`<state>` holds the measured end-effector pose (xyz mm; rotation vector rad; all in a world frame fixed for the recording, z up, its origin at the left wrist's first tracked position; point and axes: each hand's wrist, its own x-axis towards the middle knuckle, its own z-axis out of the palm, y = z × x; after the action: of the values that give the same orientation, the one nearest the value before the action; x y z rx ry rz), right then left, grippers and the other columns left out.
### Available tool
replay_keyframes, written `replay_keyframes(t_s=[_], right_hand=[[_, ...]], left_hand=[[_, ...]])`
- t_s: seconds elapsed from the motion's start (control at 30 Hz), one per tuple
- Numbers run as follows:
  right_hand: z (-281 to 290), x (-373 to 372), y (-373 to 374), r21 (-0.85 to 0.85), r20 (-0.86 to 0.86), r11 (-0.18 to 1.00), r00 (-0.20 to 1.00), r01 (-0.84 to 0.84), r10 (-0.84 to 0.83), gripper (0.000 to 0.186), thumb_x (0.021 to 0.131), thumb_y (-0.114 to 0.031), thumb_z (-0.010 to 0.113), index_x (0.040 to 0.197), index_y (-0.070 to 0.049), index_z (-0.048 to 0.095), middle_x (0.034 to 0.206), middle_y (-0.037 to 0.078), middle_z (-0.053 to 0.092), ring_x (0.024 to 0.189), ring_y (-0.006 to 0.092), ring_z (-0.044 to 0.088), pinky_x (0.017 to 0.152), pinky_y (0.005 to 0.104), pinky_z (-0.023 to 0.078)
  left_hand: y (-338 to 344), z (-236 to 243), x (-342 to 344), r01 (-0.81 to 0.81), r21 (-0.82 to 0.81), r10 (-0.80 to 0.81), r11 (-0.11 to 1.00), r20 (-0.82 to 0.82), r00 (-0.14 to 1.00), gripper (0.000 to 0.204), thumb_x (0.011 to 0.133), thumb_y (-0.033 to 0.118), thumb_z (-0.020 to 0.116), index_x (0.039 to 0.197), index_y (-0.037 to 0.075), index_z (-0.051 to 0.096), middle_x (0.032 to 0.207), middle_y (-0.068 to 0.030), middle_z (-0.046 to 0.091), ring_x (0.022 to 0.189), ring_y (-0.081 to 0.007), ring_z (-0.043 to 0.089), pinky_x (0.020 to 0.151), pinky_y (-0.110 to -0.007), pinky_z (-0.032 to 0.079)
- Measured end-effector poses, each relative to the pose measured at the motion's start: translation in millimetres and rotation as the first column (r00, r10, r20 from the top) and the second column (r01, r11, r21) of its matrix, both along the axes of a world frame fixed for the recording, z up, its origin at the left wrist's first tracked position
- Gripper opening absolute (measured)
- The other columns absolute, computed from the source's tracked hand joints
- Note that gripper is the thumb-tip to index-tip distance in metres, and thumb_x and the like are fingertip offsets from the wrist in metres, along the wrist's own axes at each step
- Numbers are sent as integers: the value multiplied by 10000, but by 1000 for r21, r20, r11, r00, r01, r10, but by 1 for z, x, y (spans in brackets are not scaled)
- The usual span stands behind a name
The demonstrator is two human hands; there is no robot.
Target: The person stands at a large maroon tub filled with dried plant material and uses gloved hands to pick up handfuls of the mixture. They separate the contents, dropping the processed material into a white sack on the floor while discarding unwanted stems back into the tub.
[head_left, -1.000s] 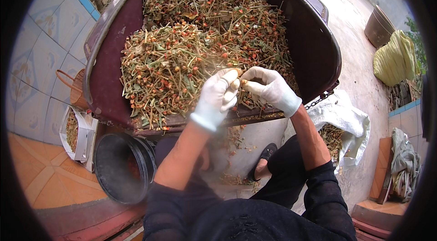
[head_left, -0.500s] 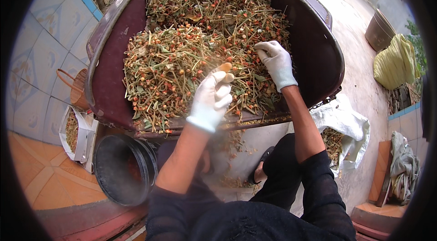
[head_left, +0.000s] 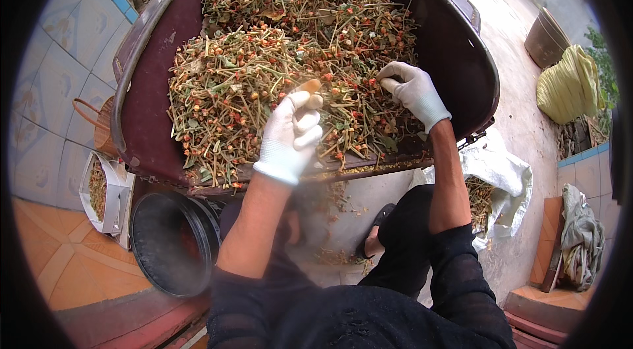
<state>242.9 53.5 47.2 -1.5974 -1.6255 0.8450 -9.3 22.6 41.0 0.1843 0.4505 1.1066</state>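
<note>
A dark maroon cart bed (head_left: 455, 52) holds a large heap of cut stems (head_left: 264, 72) with small red and orange fruits and some leaves. Over the heap's near side is my left hand (head_left: 291, 131) in a white glove with tan fingertips. Its fingers are curled, the thumb and forefinger close together, and what they hold, if anything, is too small to name. My right hand (head_left: 415, 92), gloved alike, pinches at the heap's right side. Its fingertips meet near the stems, and I cannot make out what lies between them.
At my left stand a black bucket (head_left: 168, 243), a white box (head_left: 119, 194) of plant bits and a woven basket (head_left: 102, 125). To the right are a white sack (head_left: 508, 177) with stems, a yellow sack (head_left: 570, 85), a brown tub (head_left: 547, 39) and grey cloth (head_left: 581, 243).
My left hand has shifted slightly left, still curled. The right hand has moved a little right, its fingers still pinched. The whole view has shifted slightly.
</note>
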Motion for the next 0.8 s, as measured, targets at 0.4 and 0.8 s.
replay_keyframes(t_s=[0.4,0.8], right_hand=[[-11,13,-4,279,-70,954,993,115,-99,146,886,-89,672,1017,-38,711,949,78,692,854,118,651,766,251,503],[-14,-2,-4,388,392,916,918,-106,-59,223,828,-55,697,1045,-103,677,1034,64,669,1008,240,635,886,341,510]], left_hand=[[0,-3,11,56,20,-56,998,-20,998,226,959,85,516,1134,-32,600,848,-98,636,427,-38,313,307,-177,246],[-2,-4,15,58,24,-55,998,-112,992,235,955,91,525,1142,-26,605,833,-96,639,428,-51,342,312,-187,271]])
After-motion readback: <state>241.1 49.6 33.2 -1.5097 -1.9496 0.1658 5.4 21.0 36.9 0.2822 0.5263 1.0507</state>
